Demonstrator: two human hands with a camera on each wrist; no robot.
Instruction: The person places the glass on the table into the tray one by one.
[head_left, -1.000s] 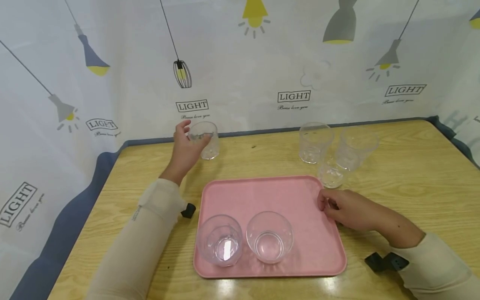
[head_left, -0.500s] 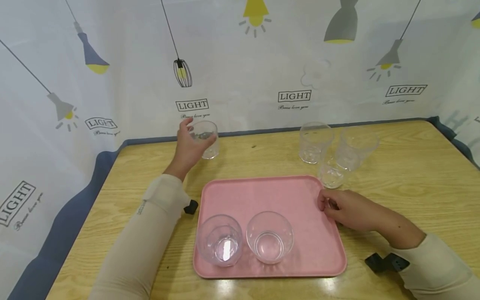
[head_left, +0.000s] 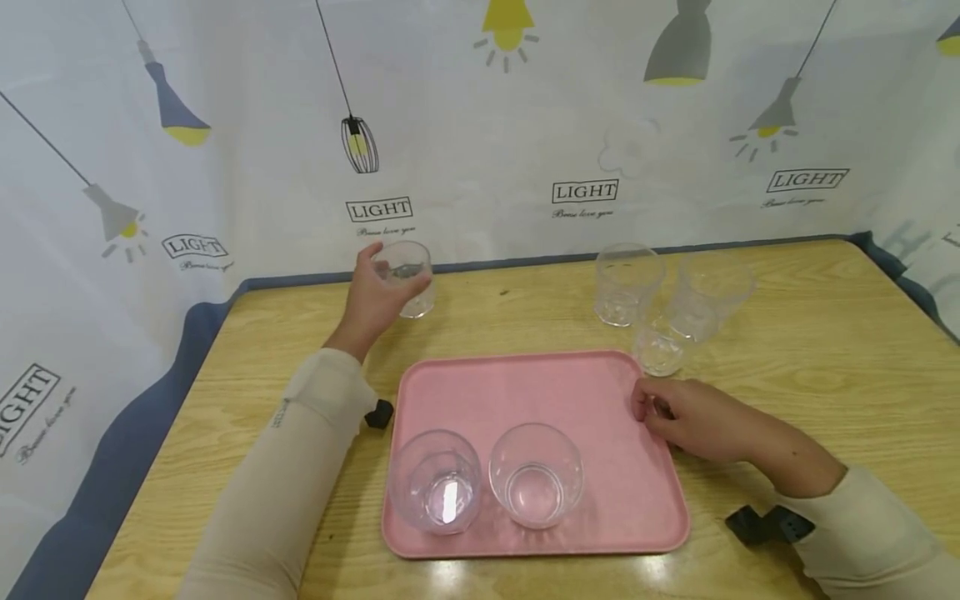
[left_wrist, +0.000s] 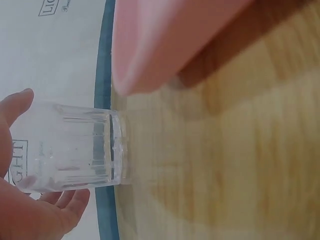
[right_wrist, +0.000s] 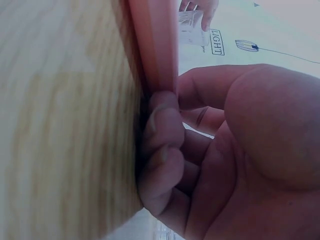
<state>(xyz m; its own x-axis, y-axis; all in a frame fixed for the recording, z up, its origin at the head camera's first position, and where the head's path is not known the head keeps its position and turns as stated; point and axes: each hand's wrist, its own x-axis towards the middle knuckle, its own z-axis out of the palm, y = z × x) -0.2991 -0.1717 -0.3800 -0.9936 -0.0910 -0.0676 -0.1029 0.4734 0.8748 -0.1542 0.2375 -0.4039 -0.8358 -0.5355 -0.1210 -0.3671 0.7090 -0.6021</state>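
Note:
My left hand [head_left: 375, 300] holds a clear drinking glass [left_wrist: 85, 145] that stands upright at the table's back left. Its thumb is on one side and its fingers curl round the other. My right hand [head_left: 697, 421] grips the right edge of a pink tray [head_left: 517, 387]; in the right wrist view, fingertips [right_wrist: 162, 165] are tucked against the tray's outer side, close to the tabletop. Two more clear glasses sit upright on the tray's front part, a left glass [head_left: 437, 483] and a middle glass [head_left: 536, 475].
Three clear glasses stand behind the tray's right corner: a back glass [head_left: 628, 283], a right glass [head_left: 716, 287] and a near glass [head_left: 662, 350] close to my right hand. A white curtain [head_left: 487, 150] printed with lamps hangs along the back of the wooden table [head_left: 832, 333].
My left hand has moved slightly right and closer round the glass at the back left. The right hand and the tray have stayed put. The head view has shifted a little.

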